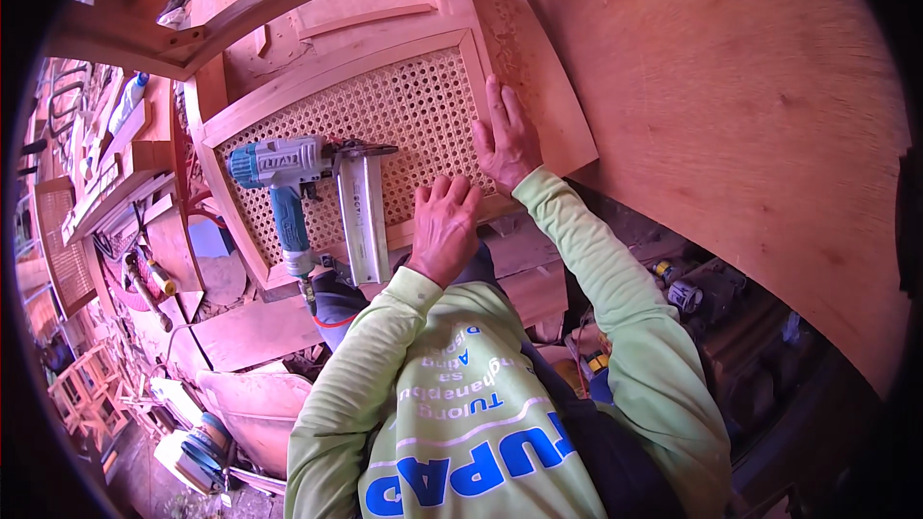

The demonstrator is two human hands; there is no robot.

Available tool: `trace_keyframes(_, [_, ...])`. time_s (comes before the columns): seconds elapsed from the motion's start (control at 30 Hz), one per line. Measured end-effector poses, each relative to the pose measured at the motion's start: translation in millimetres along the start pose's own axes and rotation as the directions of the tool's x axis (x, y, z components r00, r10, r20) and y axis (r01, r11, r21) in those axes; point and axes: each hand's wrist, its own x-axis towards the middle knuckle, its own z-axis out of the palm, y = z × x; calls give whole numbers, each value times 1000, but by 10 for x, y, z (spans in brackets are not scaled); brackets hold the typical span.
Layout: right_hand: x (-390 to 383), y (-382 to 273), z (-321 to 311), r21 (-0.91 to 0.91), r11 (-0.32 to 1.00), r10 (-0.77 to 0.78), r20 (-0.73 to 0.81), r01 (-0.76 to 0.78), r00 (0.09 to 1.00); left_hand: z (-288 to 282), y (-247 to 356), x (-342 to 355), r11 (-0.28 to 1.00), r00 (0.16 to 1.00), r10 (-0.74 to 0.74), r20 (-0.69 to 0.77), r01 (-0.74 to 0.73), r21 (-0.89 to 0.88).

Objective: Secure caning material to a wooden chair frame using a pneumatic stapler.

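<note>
A wooden frame with woven cane webbing lies in front of me. My right hand is laid along the frame's right rail, its fingers stretched out and the thumb apart. Over the near edge of the panel, my left hand is closed, its fingers curled with the tips hidden; what they hold, if anything, does not show. Left of it, a teal and grey pneumatic nail gun rests on the webbing, its long metal magazine pointing toward me. Neither hand touches the nail gun.
A red air hose runs from the nail gun's handle. A large plywood sheet rises at the right. Curved wooden framework crosses the far side. Wood pieces, tools and another cane panel crowd the left.
</note>
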Motion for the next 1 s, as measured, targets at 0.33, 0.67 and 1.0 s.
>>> trace_keyframes(0.33, [20, 9, 26, -9, 1000, -18, -11, 18, 1000, 6, -31, 85, 997, 997, 74, -2, -74, 24])
trace_keyframes(0.67, [59, 37, 62, -44, 998, -52, 44, 54, 998, 17, -14, 107, 994, 996, 85, 31, -87, 73])
trace_keyframes(1.0, [64, 23, -18, 36, 998, -58, 57, 56, 997, 29, 17, 79, 992, 996, 73, 52, -78, 103])
